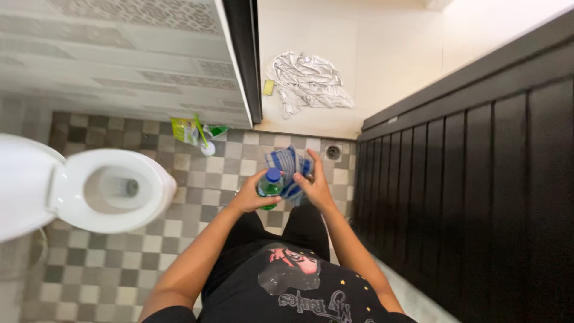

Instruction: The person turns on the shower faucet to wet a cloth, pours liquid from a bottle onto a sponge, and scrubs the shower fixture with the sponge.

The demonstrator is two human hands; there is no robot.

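a person stood in a narrow bathroom, seen from a head-worn camera looking down. the left hand (pixel 250 198) was closed around a green plastic bottle with a blue cap (pixel 270 186), held upright at waist height over the checkered tile floor (pixel 197 179). the right hand (pixel 315 186) gripped a blue-and-white striped cloth (pixel 286 166), bunched just beside the bottle and touching it, with the fingers (pixel 313 159) spread along the cloth's right edge.

to the left, a white toilet (pixel 113 190) stood with its lid raised and its bowl open. against the far wall lay a yellow-green packet and a small brush-like tool (pixel 197 133), and beyond the door threshold a crumpled white cloth (pixel 308 81) rested on the pale floor next to a small yellow object (pixel 268 87). a round floor drain (pixel 333 152) sat near the dark panelled wall (pixel 478 191) on the right.

the cap appeared to be on, though whether it was tight could not be told. judged from the grip, the work would go best with the bottle kept upright and low on the cloth, the left hand holding the body steady, not squeezing, and the right hand gathering the cloth into a flat pad under the neck so that any liquid met the fabric and not the tiles.
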